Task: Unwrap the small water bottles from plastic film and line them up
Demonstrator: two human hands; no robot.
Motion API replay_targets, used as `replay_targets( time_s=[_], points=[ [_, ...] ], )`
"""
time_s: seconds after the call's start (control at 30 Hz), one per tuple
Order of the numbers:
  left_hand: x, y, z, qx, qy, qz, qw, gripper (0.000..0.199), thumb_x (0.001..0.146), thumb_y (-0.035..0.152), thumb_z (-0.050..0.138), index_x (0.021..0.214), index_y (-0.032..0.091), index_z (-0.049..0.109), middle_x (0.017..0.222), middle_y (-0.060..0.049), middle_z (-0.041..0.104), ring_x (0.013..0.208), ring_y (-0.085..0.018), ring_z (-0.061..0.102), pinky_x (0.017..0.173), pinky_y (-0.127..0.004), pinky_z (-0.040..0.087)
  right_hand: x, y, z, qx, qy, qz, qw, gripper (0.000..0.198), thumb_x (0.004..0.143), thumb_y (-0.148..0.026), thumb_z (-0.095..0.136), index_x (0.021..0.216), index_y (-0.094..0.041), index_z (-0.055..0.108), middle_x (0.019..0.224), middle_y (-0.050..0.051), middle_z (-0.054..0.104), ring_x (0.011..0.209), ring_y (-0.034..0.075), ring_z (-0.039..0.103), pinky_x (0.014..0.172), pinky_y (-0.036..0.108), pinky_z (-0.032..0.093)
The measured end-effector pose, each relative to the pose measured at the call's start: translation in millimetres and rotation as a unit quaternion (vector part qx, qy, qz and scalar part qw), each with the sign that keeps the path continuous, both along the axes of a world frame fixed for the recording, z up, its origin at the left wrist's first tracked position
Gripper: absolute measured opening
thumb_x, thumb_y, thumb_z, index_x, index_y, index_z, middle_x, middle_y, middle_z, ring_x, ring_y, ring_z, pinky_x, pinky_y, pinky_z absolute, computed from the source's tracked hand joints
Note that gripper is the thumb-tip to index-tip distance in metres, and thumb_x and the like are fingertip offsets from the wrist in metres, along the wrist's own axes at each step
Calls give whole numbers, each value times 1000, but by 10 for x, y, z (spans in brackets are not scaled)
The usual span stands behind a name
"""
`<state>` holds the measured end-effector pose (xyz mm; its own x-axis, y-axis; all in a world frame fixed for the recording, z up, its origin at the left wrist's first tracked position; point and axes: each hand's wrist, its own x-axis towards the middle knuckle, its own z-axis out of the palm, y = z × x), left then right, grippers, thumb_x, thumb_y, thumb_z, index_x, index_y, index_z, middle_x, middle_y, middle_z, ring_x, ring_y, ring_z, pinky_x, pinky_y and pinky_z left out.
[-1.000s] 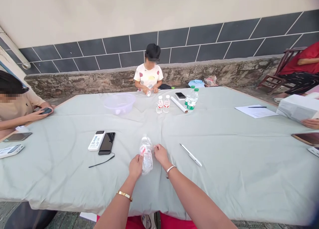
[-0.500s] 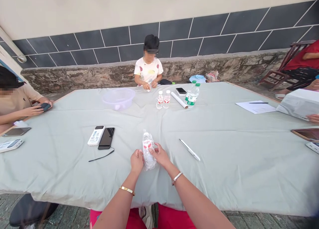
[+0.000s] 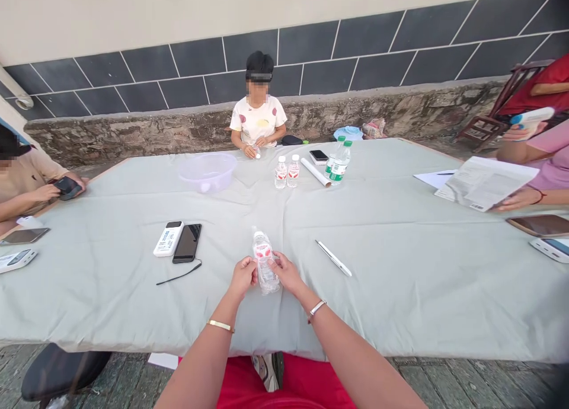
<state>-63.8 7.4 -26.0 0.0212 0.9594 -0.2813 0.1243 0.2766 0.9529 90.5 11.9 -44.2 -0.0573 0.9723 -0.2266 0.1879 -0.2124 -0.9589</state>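
A small clear plastic bottle (image 3: 265,264) with a white cap and a red-and-white label stands or leans on the cloth before me. Crinkled clear plastic seems to surround it. My right hand (image 3: 287,272) is closed around its right side, thumb across the front. On the other side, my left hand (image 3: 243,277) has its fingers pinched together at the bottle's left edge, seemingly on the clear plastic; exactly what they grip is hard to see. Right of the hands lies a white pen (image 3: 333,258). To the left are a black phone (image 3: 187,243) and a white power bank (image 3: 168,239).
Farther back stand a purple basin (image 3: 208,173), two small bottles (image 3: 287,173), a paper roll (image 3: 316,173) and two green-capped bottles (image 3: 339,163). A person (image 3: 258,115) sits opposite. Others are at both sides; one at right holds an open paper (image 3: 486,184).
My left hand has shifted slightly, its fingers still pinched at the bottle's edge. My right hand keeps its hold. At right, a person has raised the paper and a white object.
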Motion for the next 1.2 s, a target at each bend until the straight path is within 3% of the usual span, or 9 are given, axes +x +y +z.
replay_targets(
  time_s=[0.17, 0.3, 0.4, 0.6, 0.77, 0.93, 1.0, 1.1, 1.2],
  points=[
    [-82, -51, 42, -21, 13, -1, 1000, 34, 78, 51, 49, 64, 22, 38, 56, 6, 46, 47, -7, 49, 46, -21, 40, -13, -33, 80, -3, -17, -10, 1000, 45, 84, -39, 54, 125, -20, 51, 100, 6, 67, 88, 20, 64, 78, 31, 48],
    [-46, -291, 38, -100, 38, -72, 992, 39, 68, 53, 63, 58, 20, 44, 47, 4, 52, 38, -12, 52, 39, -23, 37, -36, -48, 73, 1, -25, -18, 1000, 45, 84, -38, 54, 125, -19, 51, 102, 7, 66, 90, 20, 63, 80, 31, 47],
    [-10, -508, 32, -134, 10, -112, 985, 33, 66, 46, 65, 57, 19, 48, 50, 1, 58, 42, -13, 56, 42, -23, 40, -43, -51, 42, 7, -40, -14, 999, 48, 84, -40, 54, 126, -19, 50, 102, 7, 66, 90, 20, 62, 81, 31, 46],
    [-141, -718, 60, -127, -50, -93, 986, 36, 67, 51, 61, 59, 20, 46, 51, 5, 53, 46, -10, 55, 46, -22, 40, -51, -36, -11, 8, -69, -2, 998, 56, 83, -46, 54, 130, -18, 47, 108, 10, 63, 95, 21, 60, 84, 31, 45],
    [-311, -765, 99, -120, -148, -66, 979, 40, 65, 56, 64, 65, 19, 47, 54, 5, 52, 49, -9, 54, 50, -23, 41, -42, -26, 23, 13, -75, -25, 997, 53, 87, -48, 45, 130, -17, 47, 99, 8, 66, 90, 21, 61, 85, 32, 44],
    [-383, -837, 78, -100, -107, -35, 989, 37, 64, 53, 65, 62, 19, 50, 59, 3, 53, 58, -11, 54, 54, -24, 44, -15, -23, 87, -2, -86, -10, 996, 55, 89, -44, 39, 135, -15, 42, 88, 5, 67, 83, 21, 62, 79, 32, 45],
    [-398, -876, 65, -75, -84, -44, 993, 33, 66, 50, 63, 61, 18, 53, 63, 1, 56, 64, -13, 54, 60, -26, 47, -7, -43, 118, 6, -111, 0, 994, 53, 88, -44, 41, 134, -17, 44, 95, 7, 67, 89, 23, 62, 81, 33, 45],
    [-422, -915, 36, -27, -38, -72, 996, 27, 68, 43, 60, 58, 18, 54, 68, -2, 59, 67, -13, 54, 65, -27, 47, 7, -96, 175, 50, -199, 20, 979, 50, 90, -42, 40, 134, -19, 45, 123, 11, 59, 108, 25, 56, 90, 35, 41],
    [-450, -896, -9, -18, 16, -29, 999, 26, 69, 42, 58, 58, 19, 51, 67, -1, 58, 69, -14, 56, 64, -26, 47, 26, -144, 225, 74, -280, 27, 957, 47, 94, -38, 33, 135, -17, 44, 131, 13, 55, 115, 26, 53, 93, 36, 39]
  ],
)
